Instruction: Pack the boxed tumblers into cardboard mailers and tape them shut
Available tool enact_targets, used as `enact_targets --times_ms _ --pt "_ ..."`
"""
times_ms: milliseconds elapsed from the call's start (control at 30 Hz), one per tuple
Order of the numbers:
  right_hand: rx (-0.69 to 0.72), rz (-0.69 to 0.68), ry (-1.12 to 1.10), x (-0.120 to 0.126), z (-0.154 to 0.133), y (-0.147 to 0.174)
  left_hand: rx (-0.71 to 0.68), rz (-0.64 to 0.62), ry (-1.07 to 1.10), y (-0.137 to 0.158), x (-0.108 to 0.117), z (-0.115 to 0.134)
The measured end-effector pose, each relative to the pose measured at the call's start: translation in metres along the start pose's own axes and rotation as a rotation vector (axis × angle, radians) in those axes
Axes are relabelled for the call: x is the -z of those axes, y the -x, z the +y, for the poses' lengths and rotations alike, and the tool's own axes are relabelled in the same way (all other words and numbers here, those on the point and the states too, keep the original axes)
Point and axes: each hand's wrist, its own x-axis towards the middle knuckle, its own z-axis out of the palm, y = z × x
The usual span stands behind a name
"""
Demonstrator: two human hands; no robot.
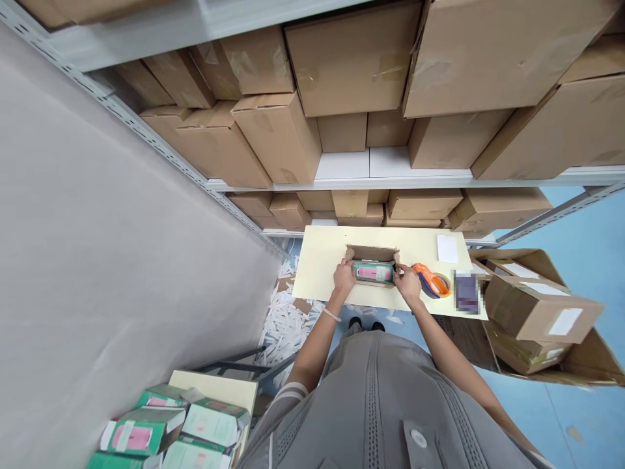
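Note:
A small open cardboard box (372, 253) lies on the pale yellow table in front of me, its back flap raised. Within its walls is a green box with a pink panel (373, 272). My left hand (344, 276) is closed at the left end of the green box, by the cardboard wall. At the opposite end, the fingers of my right hand (408, 285) are bent around the right side. How far each fingertip reaches between box and cardboard is hidden. An orange tape dispenser (432, 280) sits just right of my right hand.
The table (317, 260) also bears a white paper (446, 248) and a blurred dark item (467, 292). Shelves of cartons (351, 58) rise behind. A large carton (603, 358) holding boxes stands right. Green boxes (131, 435) lie lower left; paper strips (283, 322) litter the floor.

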Motion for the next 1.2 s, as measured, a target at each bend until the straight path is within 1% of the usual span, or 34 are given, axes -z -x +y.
enact_targets --times_ms 133,233,300,467,533,633,700,800,967,1067,1200 --pt "0.098 -0.099 0.083 -0.002 -0.004 0.001 -0.059 -0.132 0.031 -0.004 -0.007 -0.002" --pt "0.163 -0.197 0.126 -0.004 0.005 0.000 -0.105 -0.206 0.128 -0.005 -0.012 -0.010" --pt "0.231 -0.226 0.096 -0.007 0.019 -0.001 -0.152 -0.222 0.237 -0.004 -0.013 -0.020" --pt "0.461 -0.206 -0.105 -0.014 0.066 -0.011 -0.261 -0.249 0.550 0.001 -0.004 -0.051" --pt "0.509 -0.230 -0.173 -0.016 0.079 -0.015 -0.276 -0.234 0.617 0.002 -0.001 -0.061" --pt "0.546 -0.249 -0.257 -0.016 0.088 -0.018 -0.251 -0.177 0.670 0.000 0.002 -0.066" --pt "0.547 -0.220 -0.306 -0.015 0.087 -0.019 -0.234 -0.147 0.690 -0.003 0.001 -0.064" --pt "0.494 -0.128 -0.362 -0.016 0.082 -0.020 -0.197 -0.106 0.667 -0.010 0.000 -0.057" --pt "0.398 -0.045 -0.398 -0.019 0.073 -0.028 -0.141 0.005 0.472 -0.024 0.002 -0.046" --pt "0.324 -0.012 -0.355 -0.018 0.067 -0.036 -0.127 0.076 0.350 -0.033 0.005 -0.042" --pt "0.295 -0.032 -0.204 -0.011 0.057 -0.042 -0.152 0.075 0.210 -0.043 0.007 -0.038"
